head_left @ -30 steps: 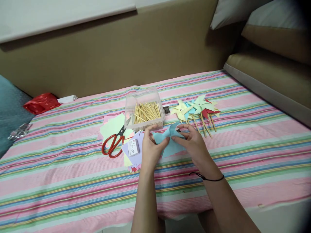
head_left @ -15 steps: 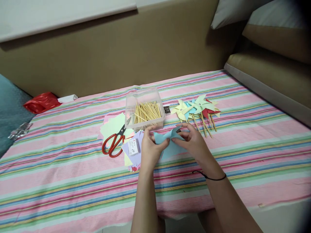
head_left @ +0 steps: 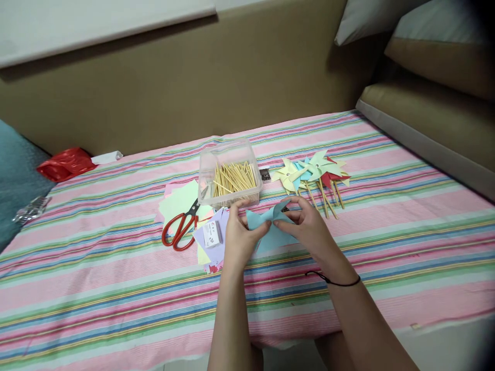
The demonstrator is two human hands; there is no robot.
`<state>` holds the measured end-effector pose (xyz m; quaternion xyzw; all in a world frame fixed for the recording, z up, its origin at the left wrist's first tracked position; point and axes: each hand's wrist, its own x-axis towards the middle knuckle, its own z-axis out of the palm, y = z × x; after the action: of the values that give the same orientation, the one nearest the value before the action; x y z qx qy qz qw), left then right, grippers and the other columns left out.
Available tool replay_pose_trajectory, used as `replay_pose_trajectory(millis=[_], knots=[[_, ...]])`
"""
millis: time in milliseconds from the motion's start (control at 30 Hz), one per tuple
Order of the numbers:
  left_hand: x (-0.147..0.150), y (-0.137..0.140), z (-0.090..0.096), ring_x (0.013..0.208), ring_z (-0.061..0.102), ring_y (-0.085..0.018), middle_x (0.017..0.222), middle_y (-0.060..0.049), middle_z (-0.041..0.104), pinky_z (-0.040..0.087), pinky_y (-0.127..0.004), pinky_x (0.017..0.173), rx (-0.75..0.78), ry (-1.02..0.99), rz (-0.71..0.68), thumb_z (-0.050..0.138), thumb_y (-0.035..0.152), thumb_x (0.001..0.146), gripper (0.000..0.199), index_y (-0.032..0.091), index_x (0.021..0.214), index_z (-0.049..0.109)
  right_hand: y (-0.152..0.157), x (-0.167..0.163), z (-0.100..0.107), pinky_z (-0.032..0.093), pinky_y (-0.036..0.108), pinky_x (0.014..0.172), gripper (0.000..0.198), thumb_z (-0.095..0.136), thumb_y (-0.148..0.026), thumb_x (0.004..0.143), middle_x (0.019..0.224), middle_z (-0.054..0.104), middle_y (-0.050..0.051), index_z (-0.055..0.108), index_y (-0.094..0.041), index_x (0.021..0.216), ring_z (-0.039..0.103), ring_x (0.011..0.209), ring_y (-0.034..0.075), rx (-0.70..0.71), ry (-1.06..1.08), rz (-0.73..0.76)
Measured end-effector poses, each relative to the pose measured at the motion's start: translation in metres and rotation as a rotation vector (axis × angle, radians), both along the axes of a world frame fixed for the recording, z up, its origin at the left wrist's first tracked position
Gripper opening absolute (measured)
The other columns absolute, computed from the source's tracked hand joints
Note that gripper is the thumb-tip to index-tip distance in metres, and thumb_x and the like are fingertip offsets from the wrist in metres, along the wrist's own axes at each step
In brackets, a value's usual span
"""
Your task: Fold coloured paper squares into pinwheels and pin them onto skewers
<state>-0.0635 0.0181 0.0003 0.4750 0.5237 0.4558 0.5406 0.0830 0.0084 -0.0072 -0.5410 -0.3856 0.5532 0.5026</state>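
Between my hands is a piece of blue paper (head_left: 276, 238) with its points folded in toward the middle, like a pinwheel head. My left hand (head_left: 242, 232) pinches its left side, the thumb pressing near the centre. From the right, my right hand (head_left: 305, 224) grips it with thumb and fingers, the thumb also close to the centre. Just beyond my hands stands a clear plastic box (head_left: 230, 198) holding many thin wooden sticks (head_left: 235, 178). Finished-looking paper pinwheels (head_left: 319, 165) on sticks lie beyond my right hand. A small white box (head_left: 212, 234) rests on purple paper (head_left: 222, 252) beside my left hand.
Red-handled scissors (head_left: 181, 232) lie on pale green paper (head_left: 178, 198) at left. A small dark packet (head_left: 265, 174) is by the box. A red plastic bag (head_left: 65, 164) and a clear packet (head_left: 33, 208) lie far left. Cushions (head_left: 436, 67) flank the striped cloth (head_left: 135, 288).
Almost nothing differs; both hands keep their hold on the blue paper, with only a very slight shift of the view.
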Motion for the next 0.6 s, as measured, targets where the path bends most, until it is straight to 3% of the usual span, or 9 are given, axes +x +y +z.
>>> replay_pose_trajectory(millis=[100, 267, 467, 600], knots=[[0.000, 0.001, 0.001, 0.047, 0.056, -0.010, 0.061, 0.005, 0.064, 0.044, -0.020, 0.047, -0.031, -0.094, 0.016, 0.077, 0.029, 0.063, 0.056, 0.021, 0.108, 0.045, 0.000, 0.001, 0.000, 0.050, 0.031, 0.059, 0.045, 0.078, -0.029, 0.060, 0.070, 0.072, -0.001, 0.053, -0.026, 0.097, 0.066, 0.064, 0.020, -0.024, 0.055, -0.019], [-0.006, 0.004, 0.002, 0.053, 0.059, -0.009, 0.079, -0.001, 0.068, 0.044, -0.020, 0.046, 0.017, -0.216, 0.093, 0.065, 0.033, 0.077, 0.032, 0.021, 0.104, 0.052, 0.001, 0.008, 0.002, 0.049, 0.030, 0.056, 0.043, 0.080, -0.031, 0.057, 0.073, 0.072, -0.001, 0.055, -0.026, 0.092, 0.067, 0.064, 0.021, -0.083, 0.165, -0.093], [-0.020, 0.003, 0.003, 0.093, 0.065, -0.018, 0.125, -0.009, 0.059, 0.054, -0.028, 0.075, 0.200, -0.125, -0.180, 0.064, 0.020, 0.078, 0.018, 0.021, 0.095, 0.069, 0.002, 0.014, 0.004, 0.040, 0.024, 0.046, 0.042, 0.080, -0.033, 0.055, 0.065, 0.064, -0.004, 0.057, -0.023, 0.088, 0.059, 0.053, 0.015, -0.113, 0.258, -0.112], [-0.025, 0.002, 0.003, 0.092, 0.063, -0.018, 0.136, -0.010, 0.051, 0.052, -0.024, 0.062, 0.201, -0.136, -0.237, 0.068, 0.020, 0.075, 0.035, 0.026, 0.109, 0.066, 0.003, 0.014, 0.002, 0.042, 0.025, 0.048, 0.041, 0.081, -0.034, 0.055, 0.065, 0.063, -0.004, 0.057, -0.023, 0.087, 0.059, 0.055, 0.015, -0.120, 0.253, -0.106]])
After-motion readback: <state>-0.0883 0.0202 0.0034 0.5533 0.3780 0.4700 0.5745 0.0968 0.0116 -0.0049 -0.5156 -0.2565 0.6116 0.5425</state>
